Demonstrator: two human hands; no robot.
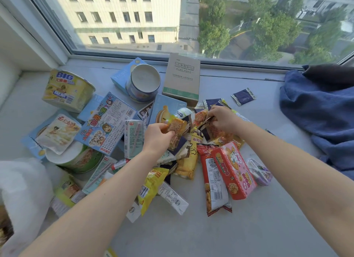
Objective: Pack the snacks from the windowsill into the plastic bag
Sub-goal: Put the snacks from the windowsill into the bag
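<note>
Both bare forearms reached up from the bottom of the frame into a heap of snacks spread across the middle of the grey windowsill [249, 228]. The left hand [156, 139], at frame centre, had its fingers pinched on a small snack packet [177, 131] with a browned square pictured on it, lifted just above the pile. The right hand [223, 120], slightly right of centre, had its fingers closed on another small packet [207, 122] at the top of the heap.

Around them lay many snacks: a yellow noodle bowl marked BIG [67, 89] at upper left, a blue cartoon-printed box [106, 124] left of centre, a drink carton [133, 139] just beside the left wrist, a red and pink box with a rabbit [234, 170] lower right of centre, and a yellow packet [153, 187] under the left forearm. A brown cardboard box [182, 78] stood upright near the window frame, with a round tin [142, 84] just to its left.

The white plastic bag [23, 189] sat at the lower left edge of the frame, beside the pile. A blue cloth [321, 118] was bunched at the right edge.
</note>
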